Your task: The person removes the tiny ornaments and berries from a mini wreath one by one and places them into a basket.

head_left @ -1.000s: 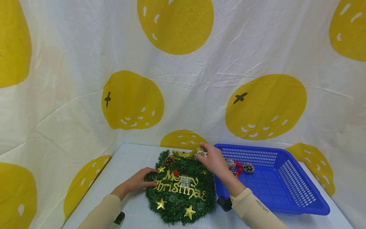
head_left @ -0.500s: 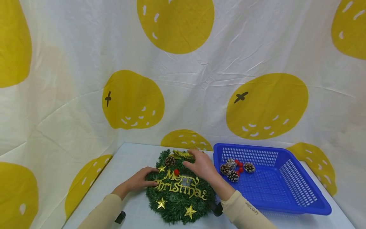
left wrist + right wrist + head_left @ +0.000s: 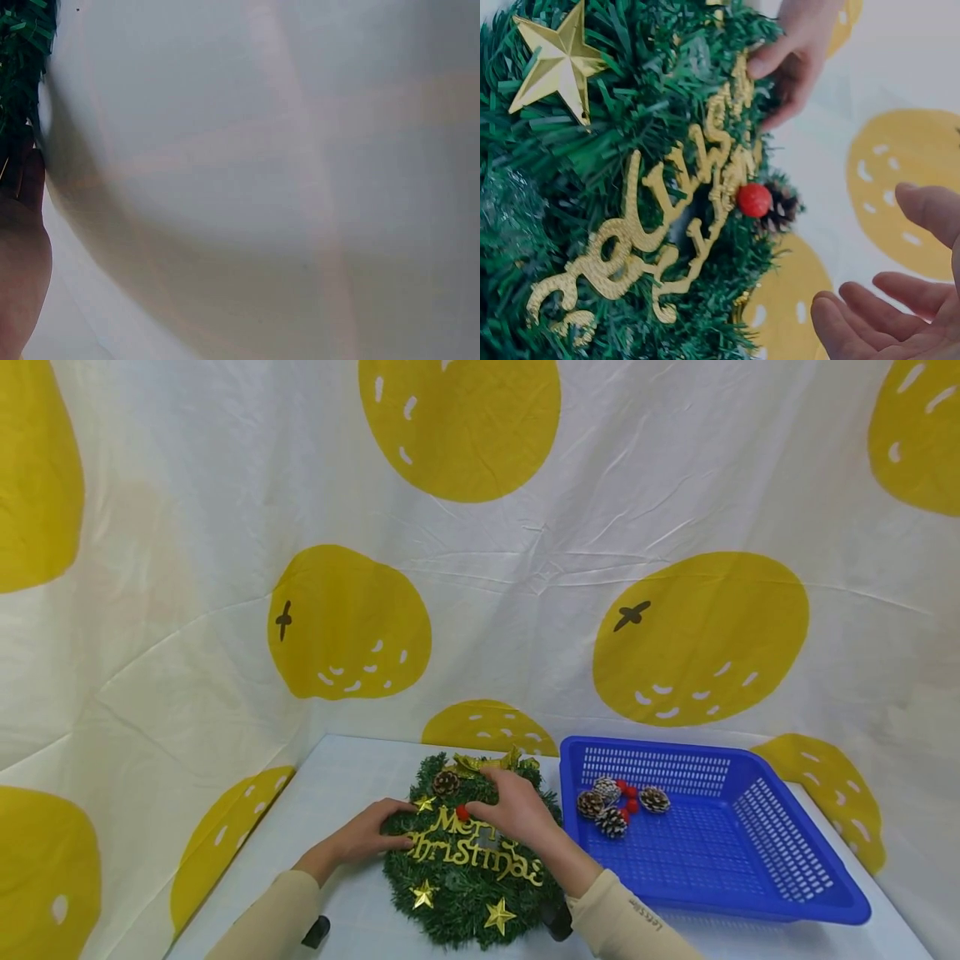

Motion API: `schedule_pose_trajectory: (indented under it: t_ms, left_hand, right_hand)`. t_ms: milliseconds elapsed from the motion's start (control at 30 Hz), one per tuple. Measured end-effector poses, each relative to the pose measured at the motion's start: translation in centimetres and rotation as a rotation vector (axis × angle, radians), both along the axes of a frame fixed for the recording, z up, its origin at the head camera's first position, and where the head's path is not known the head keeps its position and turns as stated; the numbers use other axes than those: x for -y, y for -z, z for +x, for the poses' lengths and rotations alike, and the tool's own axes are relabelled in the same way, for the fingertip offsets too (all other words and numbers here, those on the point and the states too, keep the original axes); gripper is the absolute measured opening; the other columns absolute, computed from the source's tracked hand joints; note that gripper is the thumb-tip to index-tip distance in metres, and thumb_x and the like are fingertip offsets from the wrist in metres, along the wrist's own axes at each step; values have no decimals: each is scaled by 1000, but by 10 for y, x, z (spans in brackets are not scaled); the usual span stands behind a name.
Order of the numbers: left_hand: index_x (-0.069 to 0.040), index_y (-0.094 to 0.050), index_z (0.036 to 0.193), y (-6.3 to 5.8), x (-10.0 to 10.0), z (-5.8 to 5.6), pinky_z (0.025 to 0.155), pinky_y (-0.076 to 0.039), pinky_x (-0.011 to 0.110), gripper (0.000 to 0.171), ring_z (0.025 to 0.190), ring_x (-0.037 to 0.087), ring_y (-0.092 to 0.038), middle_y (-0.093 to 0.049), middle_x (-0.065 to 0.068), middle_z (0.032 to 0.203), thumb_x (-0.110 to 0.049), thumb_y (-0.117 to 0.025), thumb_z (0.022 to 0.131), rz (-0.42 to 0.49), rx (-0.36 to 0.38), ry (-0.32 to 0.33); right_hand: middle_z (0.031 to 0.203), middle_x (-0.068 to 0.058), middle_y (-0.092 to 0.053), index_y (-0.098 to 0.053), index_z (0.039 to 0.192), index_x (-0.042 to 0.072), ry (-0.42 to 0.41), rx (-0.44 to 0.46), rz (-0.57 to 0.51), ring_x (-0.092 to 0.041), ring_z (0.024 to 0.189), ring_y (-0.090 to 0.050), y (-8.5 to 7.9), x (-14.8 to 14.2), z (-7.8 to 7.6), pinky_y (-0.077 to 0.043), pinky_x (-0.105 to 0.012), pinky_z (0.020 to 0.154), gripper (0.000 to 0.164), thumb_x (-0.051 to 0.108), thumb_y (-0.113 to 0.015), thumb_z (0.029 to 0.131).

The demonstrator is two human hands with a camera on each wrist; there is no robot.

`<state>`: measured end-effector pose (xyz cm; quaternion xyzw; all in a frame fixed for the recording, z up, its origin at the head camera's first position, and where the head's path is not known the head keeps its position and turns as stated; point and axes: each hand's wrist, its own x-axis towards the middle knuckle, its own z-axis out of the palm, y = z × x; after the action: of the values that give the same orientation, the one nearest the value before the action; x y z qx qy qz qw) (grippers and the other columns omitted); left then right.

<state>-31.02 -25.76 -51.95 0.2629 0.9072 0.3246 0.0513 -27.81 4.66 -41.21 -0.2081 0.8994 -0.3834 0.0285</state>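
Note:
A green Christmas wreath (image 3: 457, 902) lies on the table with gold "Merry Christmas" lettering (image 3: 480, 856), gold stars (image 3: 497, 916), a brown pine cone (image 3: 446, 782), a red ball (image 3: 754, 199) and a gold bow (image 3: 480, 764). My left hand (image 3: 367, 831) holds its left edge, thumb and fingers spread apart. In the left wrist view only part of that hand (image 3: 22, 262) shows beside the greenery. Over the upper right of the wreath is my right hand (image 3: 517, 806), fingers and thumb parted with nothing between them. Its thumb overlaps the red ball's area in the head view.
A blue perforated basket (image 3: 750, 902) stands right of the wreath. Pine cones (image 3: 612, 821) and red balls (image 3: 628, 798) lie in its left part. Behind the table hangs a white cloth (image 3: 510, 652) with yellow fruit prints.
My right hand has moved left and toward me, from beside the gold bow near the basket to over the wreath's lettering. The left hand has stayed at the wreath's edge.

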Motion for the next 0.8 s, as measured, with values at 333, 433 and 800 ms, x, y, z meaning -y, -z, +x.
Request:
schedule_pose_trajectory:
  t_ms: [333,433,800]
  left_hand:
    - [-6,-54,135,0,0,0,104,-34,61,60,129,41,-44,-51,17,136,-41,-71,89,-1,-1,-2]
    - [-6,-54,135,1,0,0,104,-34,61,60,129,41,-44,-51,18,136,-40,-71,89,0,-1,1]
    - [-6,-54,136,-1,0,0,103,-35,60,61,129,41,-45,-51,17,136,-43,-70,90,-11,-10,8]
  right_hand:
    - [136,-20,-55,-49,140,0,20,7,0,-38,117,-56,14,7,-1,-50,-53,88,59,29,-68,93]
    - [135,-19,-55,-49,140,0,23,16,18,-37,115,-57,17,9,-1,-51,-52,86,60,30,-69,92]
    - [133,-19,-56,-52,138,0,44,36,33,-37,114,-57,30,13,-1,-50,-51,85,58,29,-71,91]
